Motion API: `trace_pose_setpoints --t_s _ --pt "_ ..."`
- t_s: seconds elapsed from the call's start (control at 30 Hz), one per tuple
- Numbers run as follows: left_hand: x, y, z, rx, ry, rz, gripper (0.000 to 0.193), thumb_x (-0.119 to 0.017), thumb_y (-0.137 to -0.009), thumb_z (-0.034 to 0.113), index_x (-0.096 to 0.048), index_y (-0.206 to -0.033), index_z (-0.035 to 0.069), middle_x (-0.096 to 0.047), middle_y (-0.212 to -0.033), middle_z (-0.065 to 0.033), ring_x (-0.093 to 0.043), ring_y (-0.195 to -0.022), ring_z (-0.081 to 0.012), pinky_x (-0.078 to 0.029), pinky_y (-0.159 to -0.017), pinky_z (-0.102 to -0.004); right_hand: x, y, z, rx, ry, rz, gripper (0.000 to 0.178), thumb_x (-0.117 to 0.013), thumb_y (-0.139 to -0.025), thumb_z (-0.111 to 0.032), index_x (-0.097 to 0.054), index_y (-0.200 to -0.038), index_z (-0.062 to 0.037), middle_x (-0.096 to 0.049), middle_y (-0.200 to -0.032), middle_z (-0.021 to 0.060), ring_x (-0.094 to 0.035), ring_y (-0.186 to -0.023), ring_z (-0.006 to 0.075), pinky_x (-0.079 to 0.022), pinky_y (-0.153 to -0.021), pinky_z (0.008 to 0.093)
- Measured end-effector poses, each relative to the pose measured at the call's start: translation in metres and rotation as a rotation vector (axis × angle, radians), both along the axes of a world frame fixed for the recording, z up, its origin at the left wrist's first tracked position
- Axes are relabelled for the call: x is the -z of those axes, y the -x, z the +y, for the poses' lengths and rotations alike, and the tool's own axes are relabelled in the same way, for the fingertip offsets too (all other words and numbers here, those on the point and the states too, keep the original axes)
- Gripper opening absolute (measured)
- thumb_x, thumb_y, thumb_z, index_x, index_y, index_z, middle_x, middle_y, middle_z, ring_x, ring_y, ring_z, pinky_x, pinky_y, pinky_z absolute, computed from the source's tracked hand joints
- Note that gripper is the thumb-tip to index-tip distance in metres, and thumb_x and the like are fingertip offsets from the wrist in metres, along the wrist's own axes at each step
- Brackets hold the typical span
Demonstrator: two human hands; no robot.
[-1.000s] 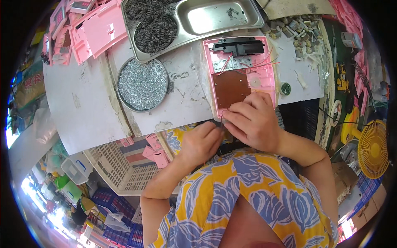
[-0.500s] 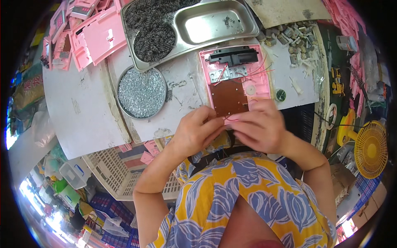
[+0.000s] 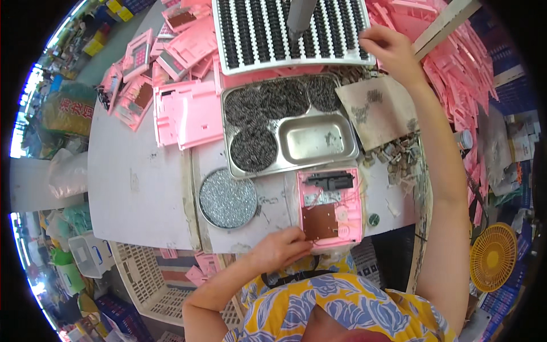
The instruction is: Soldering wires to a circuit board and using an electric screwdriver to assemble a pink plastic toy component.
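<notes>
A pink plastic casing (image 3: pixel 354 228) lies on the table before me, holding a black mechanism (image 3: pixel 330 180), a metal plate, thin wires and a brown board (image 3: pixel 320 221). At its near left corner, my left hand (image 3: pixel 282 248) has its fingers closed on the casing's edge. My right hand (image 3: pixel 394 52) is stretched far forward, fingers bent and slightly apart, at the right edge of a white rack (image 3: pixel 296 67) with rows of black ribbed parts. I see nothing between those fingers. A grey cylindrical tool (image 3: pixel 302 17) with a narrow tip hangs over the rack.
A metal tray (image 3: pixel 288 167) bears heaps of dark springs. Left of the casing stands a round dish (image 3: pixel 200 199) of small silvery pieces. Pink casings (image 3: pixel 191 114) pile up at the left, more pink parts (image 3: pixel 456 68) at the right. A yellow fan (image 3: pixel 493 257) stands right.
My right hand has left the casing's near edge and reached forward to the rack. My left hand stays at the casing. The view has tilted up, bringing the rack and hanging tool into sight.
</notes>
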State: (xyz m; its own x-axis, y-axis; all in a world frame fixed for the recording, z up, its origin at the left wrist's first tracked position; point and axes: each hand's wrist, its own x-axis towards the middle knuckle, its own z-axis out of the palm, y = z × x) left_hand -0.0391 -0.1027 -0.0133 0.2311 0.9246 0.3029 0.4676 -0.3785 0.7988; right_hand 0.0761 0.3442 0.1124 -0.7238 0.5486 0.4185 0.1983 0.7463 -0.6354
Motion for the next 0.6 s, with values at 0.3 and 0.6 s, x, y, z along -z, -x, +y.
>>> trace_pose_setpoints --t_s 0.3,0.6 --pt "-0.003 -0.002 0.002 0.014 0.000 -0.003 0.022 -0.081 -0.081 0.010 -0.073 -0.102 0.008 -0.060 -0.091 -0.0075 -0.065 -0.076 -0.0252 -0.055 -0.064 -0.0351 0.026 0.028 0.052 0.061 -0.514 -0.432 0.008 -0.068 -0.081 -0.013 -0.069 -0.088 -0.0085 -0.069 -0.087 0.0097 -0.066 -0.088 0.0313 -0.053 -0.076 0.0435" --pt "-0.005 -0.002 0.004 0.015 0.010 0.028 0.017 -0.078 -0.084 0.013 -0.070 -0.099 0.008 -0.060 -0.090 -0.0082 -0.064 -0.075 -0.0274 -0.055 -0.064 -0.0381 0.031 0.011 0.051 0.099 -0.744 -0.393 0.013 -0.070 -0.084 -0.012 -0.069 -0.096 -0.0089 -0.069 -0.096 0.0050 -0.062 -0.097 0.0246 -0.052 -0.084 0.0397"
